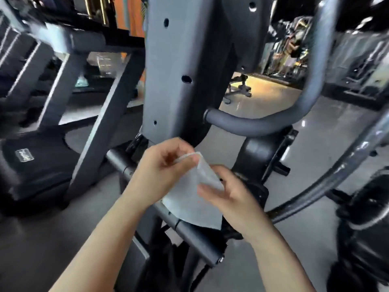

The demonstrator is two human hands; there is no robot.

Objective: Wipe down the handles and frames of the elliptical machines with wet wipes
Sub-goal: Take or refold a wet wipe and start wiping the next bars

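A white wet wipe [189, 199] hangs between my hands in front of the elliptical's grey centre column [179, 66]. My left hand [162, 169] pinches the wipe's top edge with curled fingers. My right hand [227, 190] holds the wipe's right side between thumb and fingers. A curved grey handle [252, 124] sticks out from the column to the right. A grey bar of the frame [189, 232] runs diagonally below my hands, partly hidden by the wipe.
A treadmill [54, 102] stands to the left. A curved swing-arm tube [328, 178] and a dark flywheel housing [368, 218] are at the right. Grey gym floor [263, 98] stretches behind, with a bench base [240, 87] on it.
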